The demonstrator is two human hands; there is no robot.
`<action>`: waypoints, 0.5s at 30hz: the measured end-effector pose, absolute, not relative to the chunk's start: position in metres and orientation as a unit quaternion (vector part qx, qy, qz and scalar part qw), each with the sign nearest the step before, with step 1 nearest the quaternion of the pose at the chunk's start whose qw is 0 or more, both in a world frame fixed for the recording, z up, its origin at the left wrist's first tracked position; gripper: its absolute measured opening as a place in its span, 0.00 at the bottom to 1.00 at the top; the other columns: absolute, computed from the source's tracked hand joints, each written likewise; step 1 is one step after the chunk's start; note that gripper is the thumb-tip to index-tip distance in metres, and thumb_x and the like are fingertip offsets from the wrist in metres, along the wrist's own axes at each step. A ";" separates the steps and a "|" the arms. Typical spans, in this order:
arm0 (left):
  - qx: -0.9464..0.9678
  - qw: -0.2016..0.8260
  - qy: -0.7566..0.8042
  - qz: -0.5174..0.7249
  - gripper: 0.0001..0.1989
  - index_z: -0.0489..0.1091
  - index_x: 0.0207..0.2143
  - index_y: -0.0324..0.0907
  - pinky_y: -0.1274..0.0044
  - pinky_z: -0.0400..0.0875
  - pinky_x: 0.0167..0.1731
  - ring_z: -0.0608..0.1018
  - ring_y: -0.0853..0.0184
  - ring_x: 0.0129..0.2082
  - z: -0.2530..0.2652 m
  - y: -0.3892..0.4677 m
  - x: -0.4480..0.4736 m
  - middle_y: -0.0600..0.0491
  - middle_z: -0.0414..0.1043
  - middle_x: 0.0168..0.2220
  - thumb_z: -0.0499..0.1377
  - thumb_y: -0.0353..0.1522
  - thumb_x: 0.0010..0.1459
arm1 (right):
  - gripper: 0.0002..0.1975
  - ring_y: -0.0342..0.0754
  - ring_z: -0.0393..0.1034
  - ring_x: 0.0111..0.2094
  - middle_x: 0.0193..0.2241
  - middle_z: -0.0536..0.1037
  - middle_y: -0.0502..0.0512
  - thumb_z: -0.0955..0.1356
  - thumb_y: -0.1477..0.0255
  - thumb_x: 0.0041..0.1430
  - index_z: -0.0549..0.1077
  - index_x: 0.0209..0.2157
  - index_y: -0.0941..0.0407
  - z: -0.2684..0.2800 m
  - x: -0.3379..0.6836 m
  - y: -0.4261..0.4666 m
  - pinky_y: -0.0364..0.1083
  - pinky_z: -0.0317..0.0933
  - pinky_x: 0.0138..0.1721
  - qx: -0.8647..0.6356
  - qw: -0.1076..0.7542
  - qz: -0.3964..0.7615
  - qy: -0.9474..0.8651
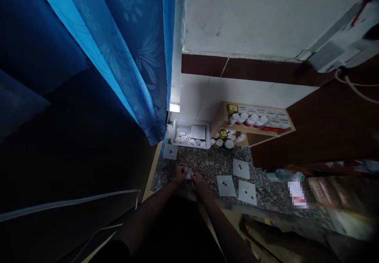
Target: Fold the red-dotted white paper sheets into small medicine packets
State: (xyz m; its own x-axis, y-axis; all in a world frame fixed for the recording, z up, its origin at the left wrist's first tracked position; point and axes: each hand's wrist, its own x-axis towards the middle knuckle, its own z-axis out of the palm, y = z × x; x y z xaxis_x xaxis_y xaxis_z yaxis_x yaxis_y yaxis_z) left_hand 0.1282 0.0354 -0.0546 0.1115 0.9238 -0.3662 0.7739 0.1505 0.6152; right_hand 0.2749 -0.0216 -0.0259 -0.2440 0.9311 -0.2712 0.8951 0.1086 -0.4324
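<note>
Between my two hands, near the counter's front edge, is a small white piece of paper (188,173). My left hand (179,174), with a band at the wrist, pinches its left side. My right hand (199,180) pinches its right side. Square white paper sheets bearing small dark and pale pills lie around: one paper sheet (170,151) at the left, and to the right a near sheet (226,186), a far sheet (241,168) and a corner sheet (247,192). Beyond my hands stands a white plastic tray (174,134) with folded paper packets (189,139) and a stack of blank paper (198,132).
A wooden shelf (219,121) holds white bottles (251,120) and boxes (274,117), with more bottles (227,143) below it. A blue curtain (142,57) hangs at the left. A clear plastic bottle (284,175) lies at the right of the speckled counter (204,156).
</note>
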 end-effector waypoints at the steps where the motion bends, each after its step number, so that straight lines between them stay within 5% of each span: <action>1: 0.644 0.373 0.660 0.102 0.05 0.68 0.21 0.36 0.81 0.57 0.29 0.63 0.72 0.27 -0.054 0.035 0.128 0.57 0.62 0.23 0.54 0.21 0.44 | 0.22 0.48 0.62 0.46 0.45 0.69 0.58 0.60 0.75 0.54 0.64 0.52 0.53 -0.028 0.273 -0.027 0.43 0.57 0.43 -0.605 0.021 0.256 -0.754; 10: 0.701 0.370 0.597 0.121 0.03 0.66 0.25 0.37 0.81 0.56 0.28 0.63 0.72 0.28 -0.043 0.038 0.126 0.55 0.62 0.29 0.56 0.23 0.43 | 0.21 0.49 0.62 0.42 0.42 0.70 0.59 0.60 0.73 0.57 0.62 0.53 0.52 -0.023 0.269 -0.031 0.43 0.57 0.38 -0.578 -0.034 0.213 -0.787; 15: 0.666 0.432 0.596 0.121 0.04 0.65 0.19 0.37 0.81 0.56 0.27 0.63 0.72 0.26 -0.042 0.047 0.127 0.58 0.60 0.22 0.57 0.23 0.40 | 0.22 0.50 0.63 0.41 0.43 0.70 0.61 0.59 0.74 0.57 0.62 0.54 0.53 -0.019 0.266 -0.027 0.45 0.57 0.38 -0.570 -0.036 0.195 -0.797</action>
State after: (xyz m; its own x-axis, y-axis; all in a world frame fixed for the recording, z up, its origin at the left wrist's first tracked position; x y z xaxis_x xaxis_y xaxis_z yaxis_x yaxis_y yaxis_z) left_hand 0.1266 0.0465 -0.0418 0.2595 0.8989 -0.3530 0.6892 0.0837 0.7197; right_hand 0.2659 -0.0274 -0.0187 -0.3467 0.8951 -0.2802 0.9232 0.2730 -0.2704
